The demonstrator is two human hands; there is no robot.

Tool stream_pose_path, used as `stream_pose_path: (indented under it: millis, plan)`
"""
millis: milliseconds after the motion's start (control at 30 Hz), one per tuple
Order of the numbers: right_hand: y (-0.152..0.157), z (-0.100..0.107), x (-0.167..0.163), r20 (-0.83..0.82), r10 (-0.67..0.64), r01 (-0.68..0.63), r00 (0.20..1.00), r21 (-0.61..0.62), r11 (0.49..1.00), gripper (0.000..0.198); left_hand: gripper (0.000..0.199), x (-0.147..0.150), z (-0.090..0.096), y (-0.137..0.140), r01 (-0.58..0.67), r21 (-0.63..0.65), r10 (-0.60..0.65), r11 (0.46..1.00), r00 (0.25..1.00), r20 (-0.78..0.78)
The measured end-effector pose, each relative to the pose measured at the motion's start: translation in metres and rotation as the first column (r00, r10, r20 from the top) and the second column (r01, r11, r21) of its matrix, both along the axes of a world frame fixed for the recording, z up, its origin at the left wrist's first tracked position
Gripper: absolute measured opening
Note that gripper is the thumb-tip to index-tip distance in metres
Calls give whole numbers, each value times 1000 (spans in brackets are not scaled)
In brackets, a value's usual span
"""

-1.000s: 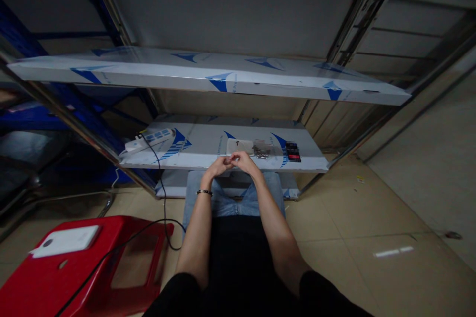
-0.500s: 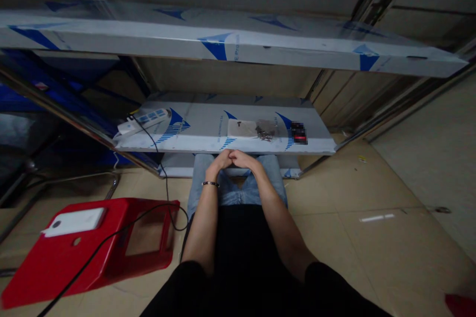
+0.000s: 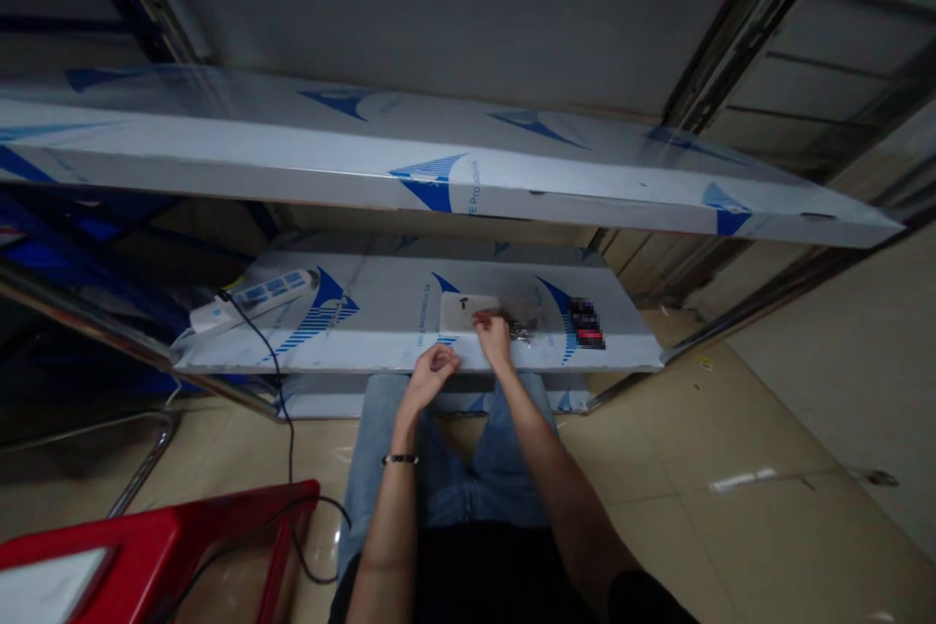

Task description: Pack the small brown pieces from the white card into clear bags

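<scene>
My right hand (image 3: 495,335) is over the right part of a flat white box (image 3: 457,312), its fingers reaching toward the top, apart and holding nothing I can see. A small dark piece (image 3: 463,303) lies on the box. Just right of that hand is a clear plastic bag (image 3: 524,317) with small metal pieces in it, partly hidden by the hand. My left hand (image 3: 434,374), with a beaded bracelet on the wrist, hovers at the shelf's front edge, fingers loosely bent and apart, nothing visible in them.
The lower shelf (image 3: 380,312) has blue-printed film on it. A white power strip (image 3: 255,299) with a black cable (image 3: 291,448) lies at left, a blurred-out dark item (image 3: 587,324) at right. An upper shelf (image 3: 322,156) crosses above. A red stool (image 3: 182,517) stands at lower left.
My hands, clasped together before at the shelf's front edge, have parted. The right one has moved forward over the white box; the left is now at the shelf edge. The view has tilted up.
</scene>
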State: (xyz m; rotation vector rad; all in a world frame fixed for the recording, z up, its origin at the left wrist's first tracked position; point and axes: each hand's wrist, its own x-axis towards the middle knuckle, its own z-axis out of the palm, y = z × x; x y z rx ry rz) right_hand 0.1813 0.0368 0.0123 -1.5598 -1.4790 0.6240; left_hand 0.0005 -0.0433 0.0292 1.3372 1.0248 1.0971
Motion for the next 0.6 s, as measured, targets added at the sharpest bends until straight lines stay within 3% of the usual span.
stream_pose_path:
  millis: [133, 233, 433, 600]
  plan:
    - [57, 3, -8, 298, -40, 58, 954, -52, 997, 25, 30, 11, -4, 0, -41, -24, 44, 999, 990, 135]
    - [80, -1, -15, 431, -34, 87, 902, -104, 991, 18, 33, 8, -10, 0, -78, -56, 86, 995, 983, 161]
    - [89, -20, -22, 587, -59, 136, 808, -88, 987, 18, 29, -4, -23, 4, -211, -44, 213, 977, 975, 67]
    - [86, -19, -16, 577, -57, 120, 815, -72, 990, 16, 24, -3, -18, 8, -240, -40, 241, 970, 969, 48]
